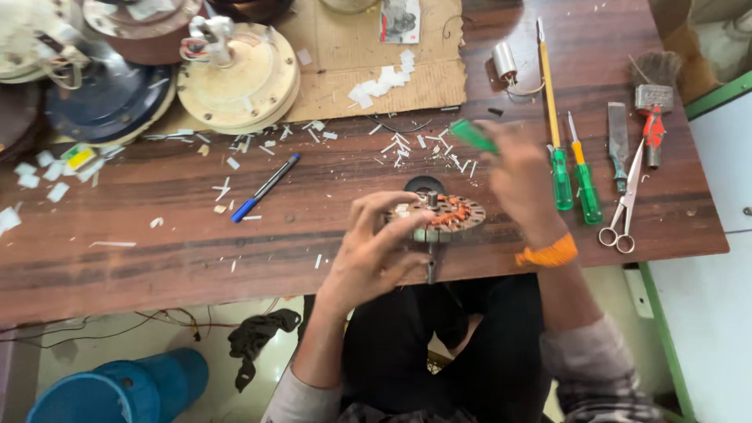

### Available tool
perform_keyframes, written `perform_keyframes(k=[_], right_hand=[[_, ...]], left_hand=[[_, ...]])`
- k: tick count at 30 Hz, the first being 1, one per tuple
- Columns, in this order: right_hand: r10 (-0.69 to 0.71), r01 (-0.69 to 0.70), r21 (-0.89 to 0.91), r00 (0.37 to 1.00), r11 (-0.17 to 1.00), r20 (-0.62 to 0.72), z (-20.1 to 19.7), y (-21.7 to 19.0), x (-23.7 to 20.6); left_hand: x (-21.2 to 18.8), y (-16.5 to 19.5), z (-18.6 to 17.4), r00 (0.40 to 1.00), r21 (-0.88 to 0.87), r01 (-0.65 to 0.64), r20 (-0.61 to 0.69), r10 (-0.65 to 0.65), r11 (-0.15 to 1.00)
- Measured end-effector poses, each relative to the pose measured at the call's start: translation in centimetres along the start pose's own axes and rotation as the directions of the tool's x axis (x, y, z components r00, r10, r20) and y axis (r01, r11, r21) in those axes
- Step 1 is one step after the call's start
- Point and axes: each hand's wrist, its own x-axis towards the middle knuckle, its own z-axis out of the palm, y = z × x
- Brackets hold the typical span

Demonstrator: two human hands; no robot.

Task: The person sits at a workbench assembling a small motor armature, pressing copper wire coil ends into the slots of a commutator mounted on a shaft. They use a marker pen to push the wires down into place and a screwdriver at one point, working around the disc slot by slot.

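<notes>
I'm looking down at the round metal stator core with orange copper windings (446, 217), which is sitting at the near edge of the brown wooden workbench (157, 251), its steel shaft poking past the edge. My left hand (372, 254) is curling around the stator's left rim, fingers bent and touching it, steadying rather than clamping. My right hand (521, 176) is closing on a green-handled tool (472, 135), blurred, just above and behind the stator; its tip I cannot make out. To do this well, I reckon I'm needing to keep the left fingers clear of the slots and the core flat on the bench.

Farther back, a flat brown cardboard sheet (368, 70) is lying under white paper scraps (382, 82), and a small grey-and-white printed card (400, 19) is resting at its far edge. A little yellow-and-green packet (78, 157) is sitting at the left.
</notes>
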Motion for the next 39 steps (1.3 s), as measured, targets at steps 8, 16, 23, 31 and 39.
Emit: perform_keyframes(k=[8, 16, 23, 31, 39], right_hand=[[0.159, 0.200, 0.739, 0.909, 0.643, -0.385, -5.7, -4.5, -10.5], [0.156, 0.075, 0.767, 0.962, 0.638, -0.224, -6.5, -6.6, -12.7], [0.037, 0.020, 0.688, 0.997, 0.726, -0.069, -8.0, -7.4, -11.8], [-0.001, 0.011, 0.396, 1.000, 0.918, -0.025, -8.2, -9.7, -10.6], [-0.126, 0.086, 0.322, 0.987, 0.943, 0.105, -9.4, -9.8, -8.5]], left_hand=[[-0.8, -0.2, 2.0, 0.999, -0.170, 0.038, 0.013, -0.037, 0.985], [-1.2, -0.2, 2.4, 0.997, -0.302, 0.076, 0.041, -0.066, 0.950], [-1.0, 0.3, 2.9, 0.996, -0.285, 0.049, 0.089, -0.025, 0.957], [-0.9, -0.1, 3.3, 0.997, -0.312, 0.054, 0.075, -0.032, 0.948], [-0.6, -0.3, 3.8, 0.997, -0.246, 0.050, 0.074, -0.033, 0.968]])
